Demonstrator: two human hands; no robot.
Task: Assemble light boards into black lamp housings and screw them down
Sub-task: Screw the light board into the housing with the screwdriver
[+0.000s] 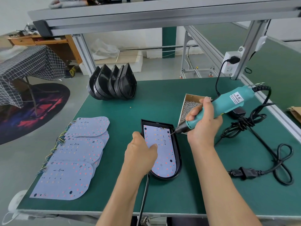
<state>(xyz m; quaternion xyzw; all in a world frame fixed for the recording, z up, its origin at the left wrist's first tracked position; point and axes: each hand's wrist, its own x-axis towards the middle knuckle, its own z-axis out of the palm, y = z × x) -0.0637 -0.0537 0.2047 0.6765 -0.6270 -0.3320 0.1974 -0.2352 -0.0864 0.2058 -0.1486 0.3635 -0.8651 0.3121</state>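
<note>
Green bench (114, 101), black housing (178, 154) mid-bench, light board (162, 154) seated inside. Left hand (140, 155) presses it flat, fingers relaxed; right hand (203, 121) grips the screwdriver (216, 110), bit at the housing's top-right hole. Screwing step; next, keep the bit square.

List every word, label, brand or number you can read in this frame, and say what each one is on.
"KEENWISE": on the white label of the teal electric screwdriver held in the right hand.
The characters above that brand name and the small line under it: too blurred to read.
The tiny black marks printed on the light boards: too small to read.
No other text is legible.
</note>
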